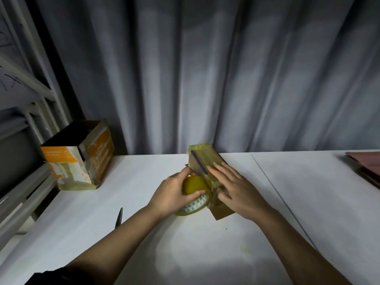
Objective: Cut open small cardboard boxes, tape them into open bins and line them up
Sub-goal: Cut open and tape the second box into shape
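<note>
Centrally, hands [205, 192] tape box [205, 161]; table [308, 202] edges distant.

1. A small brown cardboard box [207, 161] lies on its side mid-counter, yellowish tape over its upper face and far end.
2. A roll of yellowish tape [195, 194] stands against the box's left side.
3. An orange-and-white open bin [82, 159] stands upright at the far left.
4. Scissors [119, 218] lie near the left, partly hidden.

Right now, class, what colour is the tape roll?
Yellowish tape roll, white patterned core; head view shows it.
</note>
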